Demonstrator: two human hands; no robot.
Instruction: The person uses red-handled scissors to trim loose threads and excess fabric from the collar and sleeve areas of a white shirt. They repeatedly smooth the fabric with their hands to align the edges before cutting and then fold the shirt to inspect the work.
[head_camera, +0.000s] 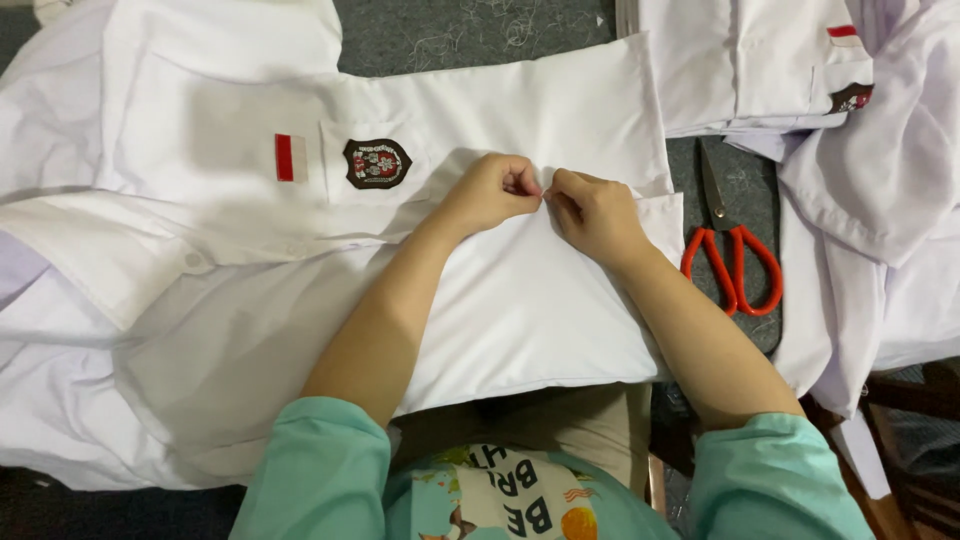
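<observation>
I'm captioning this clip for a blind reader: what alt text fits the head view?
Two bare hands, left hand and right hand, pinch together at one spot on a white shirt spread on a grey table. Red-handled scissors lie to the right, beside more white shirts.

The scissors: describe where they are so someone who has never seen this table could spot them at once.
Start from the white shirt spread under both hands. Just past its right edge, beside the right hand, the scissors lie on a dark grey surface, blades pointing away from the person. Their bright red-orange loop handles stand out among white cloth.
</observation>
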